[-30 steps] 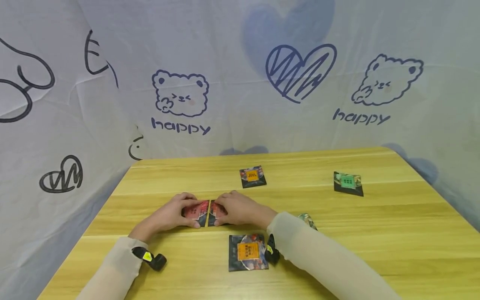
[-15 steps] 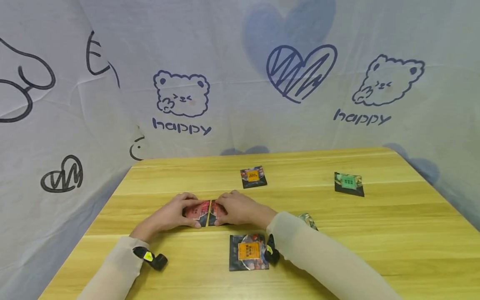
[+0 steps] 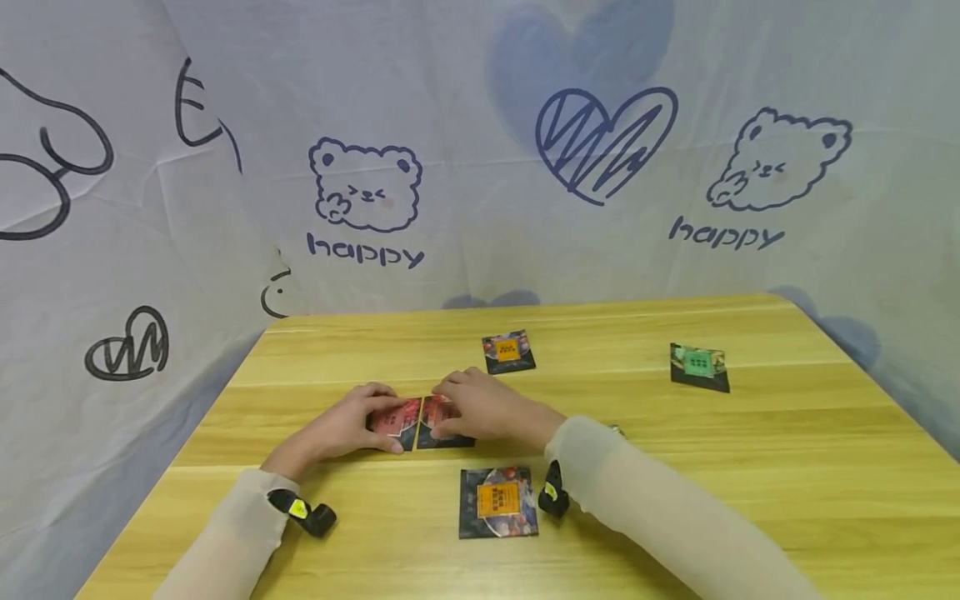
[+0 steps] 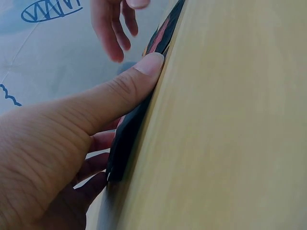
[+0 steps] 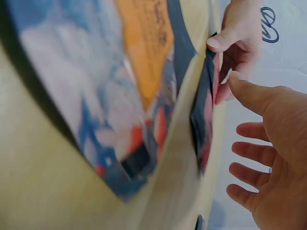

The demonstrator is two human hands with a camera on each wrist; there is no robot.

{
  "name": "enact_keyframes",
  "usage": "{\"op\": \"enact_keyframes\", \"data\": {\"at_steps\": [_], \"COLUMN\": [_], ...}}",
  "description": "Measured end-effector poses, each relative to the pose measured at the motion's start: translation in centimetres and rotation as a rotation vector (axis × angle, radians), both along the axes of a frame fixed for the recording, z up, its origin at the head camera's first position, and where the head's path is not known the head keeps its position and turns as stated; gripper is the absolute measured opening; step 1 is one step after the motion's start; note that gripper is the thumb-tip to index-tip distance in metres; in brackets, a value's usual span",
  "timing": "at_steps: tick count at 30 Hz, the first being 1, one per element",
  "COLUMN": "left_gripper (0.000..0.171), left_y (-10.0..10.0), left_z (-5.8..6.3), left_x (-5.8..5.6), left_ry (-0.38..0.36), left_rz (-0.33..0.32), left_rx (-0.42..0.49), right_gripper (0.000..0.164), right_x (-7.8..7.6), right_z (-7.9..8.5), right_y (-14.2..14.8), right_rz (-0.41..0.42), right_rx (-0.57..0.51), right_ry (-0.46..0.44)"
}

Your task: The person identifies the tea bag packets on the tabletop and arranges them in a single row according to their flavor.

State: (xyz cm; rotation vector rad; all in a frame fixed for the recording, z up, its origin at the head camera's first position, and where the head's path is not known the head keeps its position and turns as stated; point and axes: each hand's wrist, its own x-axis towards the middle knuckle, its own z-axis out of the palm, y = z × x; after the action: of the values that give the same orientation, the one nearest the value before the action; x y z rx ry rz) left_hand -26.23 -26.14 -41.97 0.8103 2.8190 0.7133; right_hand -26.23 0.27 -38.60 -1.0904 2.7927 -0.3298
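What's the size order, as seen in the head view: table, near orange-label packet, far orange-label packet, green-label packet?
1. table
2. near orange-label packet
Unranked, too alike to call: far orange-label packet, green-label packet

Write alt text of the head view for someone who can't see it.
A person's left hand holds the left red-labelled packet on a wooden table; the right hand hovers over the right red-labelled packet beside it. A near orange-labelled packet, a far orange-labelled packet and, at far right, a green-labelled packet lie around them.
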Motion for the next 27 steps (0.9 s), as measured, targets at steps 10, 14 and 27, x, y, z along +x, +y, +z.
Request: {"op": "enact_keyframes", "data": {"at_steps": [10, 14, 27], "left_gripper": [0.080, 0.080, 0.081], "left_y": [0.1, 0.1, 0.1], "left_z": [0.0, 0.0, -0.2], "left_x": [0.1, 0.0, -0.1], "left_ry": [0.002, 0.021, -0.002], "left_rz": [0.003, -0.001, 0.016], "left_rx": [-0.005, -0.005, -0.024], "right_gripper": [0.065, 0.065, 0.072], "right_x": [0.8, 1.2, 3.1], "right_z": [1.0, 1.2, 0.0], "right_y": [2.1, 3.0, 5.4], "right_rz": [0.043, 0.053, 0.076], "right_rx": [-0.044, -0.072, -0.068], "right_ry": [-0.042, -0.063, -0.115]}}
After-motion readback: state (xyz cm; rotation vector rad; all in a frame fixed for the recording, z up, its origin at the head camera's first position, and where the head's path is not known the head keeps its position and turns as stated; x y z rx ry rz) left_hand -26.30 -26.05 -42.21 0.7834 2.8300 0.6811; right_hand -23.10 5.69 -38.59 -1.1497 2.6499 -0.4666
